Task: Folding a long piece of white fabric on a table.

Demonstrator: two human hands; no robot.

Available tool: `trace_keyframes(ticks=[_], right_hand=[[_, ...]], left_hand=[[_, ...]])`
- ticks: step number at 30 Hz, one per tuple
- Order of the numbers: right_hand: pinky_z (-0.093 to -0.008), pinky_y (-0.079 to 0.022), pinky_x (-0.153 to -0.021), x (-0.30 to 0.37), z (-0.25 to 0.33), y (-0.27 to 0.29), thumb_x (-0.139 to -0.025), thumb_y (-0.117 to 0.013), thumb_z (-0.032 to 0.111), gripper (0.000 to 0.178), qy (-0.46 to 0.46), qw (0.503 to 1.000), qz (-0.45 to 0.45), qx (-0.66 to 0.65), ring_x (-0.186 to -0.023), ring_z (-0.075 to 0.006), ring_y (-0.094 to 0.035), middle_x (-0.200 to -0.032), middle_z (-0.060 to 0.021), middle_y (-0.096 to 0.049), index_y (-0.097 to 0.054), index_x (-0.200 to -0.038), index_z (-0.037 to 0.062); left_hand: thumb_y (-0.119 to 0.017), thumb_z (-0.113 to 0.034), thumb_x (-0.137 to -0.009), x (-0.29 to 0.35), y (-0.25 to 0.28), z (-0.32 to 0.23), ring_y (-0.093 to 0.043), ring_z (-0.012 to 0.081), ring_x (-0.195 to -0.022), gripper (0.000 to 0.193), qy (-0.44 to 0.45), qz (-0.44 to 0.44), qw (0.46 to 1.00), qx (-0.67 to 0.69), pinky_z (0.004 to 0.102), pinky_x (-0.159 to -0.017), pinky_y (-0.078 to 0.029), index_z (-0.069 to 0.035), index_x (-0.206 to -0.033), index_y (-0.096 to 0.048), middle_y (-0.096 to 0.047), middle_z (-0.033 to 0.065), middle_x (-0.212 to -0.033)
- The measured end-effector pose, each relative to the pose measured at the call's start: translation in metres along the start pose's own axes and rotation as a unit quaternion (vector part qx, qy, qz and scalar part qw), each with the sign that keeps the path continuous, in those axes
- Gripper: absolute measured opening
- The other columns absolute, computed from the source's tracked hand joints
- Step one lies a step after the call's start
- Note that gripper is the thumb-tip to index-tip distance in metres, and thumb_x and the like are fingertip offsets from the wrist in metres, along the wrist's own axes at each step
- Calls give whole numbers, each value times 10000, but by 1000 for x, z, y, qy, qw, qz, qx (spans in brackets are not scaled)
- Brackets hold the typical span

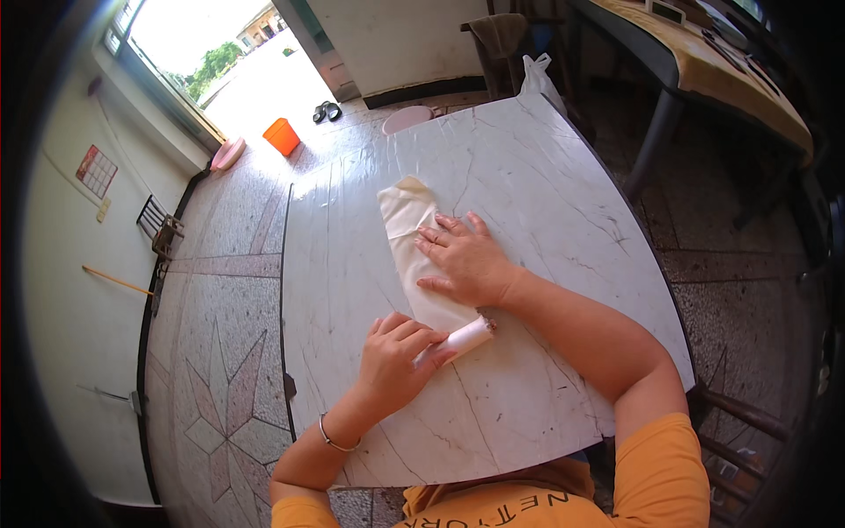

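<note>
A long cream-coloured strip of thin, soft material [407,251] lies on the marble-patterned table [546,211], creased at its far end. Its near end meets a white roll [471,336] whose right end shows a dark, brownish core. With fingers and thumb wrapped round the roll's left part, my left hand [400,354] grips it. My right hand [471,264] rests flat on the strip farther up, fingers spread. Part of the strip is hidden beneath that palm. Whether strip and roll are one piece, I cannot tell.
Beyond the table are an orange bucket [282,136], dark slippers [326,112] and a pink stool top [407,120]. A white plastic bag [539,79] stands by the far right corner. Another table [704,53] is at right; a wooden chair [739,431] sits close to the near right corner.
</note>
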State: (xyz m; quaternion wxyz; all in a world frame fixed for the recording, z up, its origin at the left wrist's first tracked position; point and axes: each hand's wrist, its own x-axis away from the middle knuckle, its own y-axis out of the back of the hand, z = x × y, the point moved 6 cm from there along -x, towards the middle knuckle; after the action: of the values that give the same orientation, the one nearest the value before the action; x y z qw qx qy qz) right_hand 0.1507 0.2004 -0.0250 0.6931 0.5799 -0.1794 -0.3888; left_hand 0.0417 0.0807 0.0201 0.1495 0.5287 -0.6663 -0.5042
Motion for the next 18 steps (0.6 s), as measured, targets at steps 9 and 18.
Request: trace_keyframes(ticks=[9,18], right_hand=[[-593,-155,-1181,0,-1,-1,-964,-511,542,669,-2,1000,3,1,-1474,-272,-276,-1553,-56,-409,-475,-1459,93],[-595,-159,-1180,-2,-1,-3,-968,-503,544,664,0,1000,2,7,-1474,-274,-278,-1551,-59,-413,-477,-1459,98]], left_hand=[[-802,-199,-790,-2,-3,-7,-598,232,-804,184,2,12,1000,-13,350,-738,-478,-68,-900,-736,-673,42,-833],[-801,-216,-775,4,-3,-13,-604,224,-810,235,-70,-60,993,-76,351,-764,-461,-94,-952,-705,-678,17,-857]])
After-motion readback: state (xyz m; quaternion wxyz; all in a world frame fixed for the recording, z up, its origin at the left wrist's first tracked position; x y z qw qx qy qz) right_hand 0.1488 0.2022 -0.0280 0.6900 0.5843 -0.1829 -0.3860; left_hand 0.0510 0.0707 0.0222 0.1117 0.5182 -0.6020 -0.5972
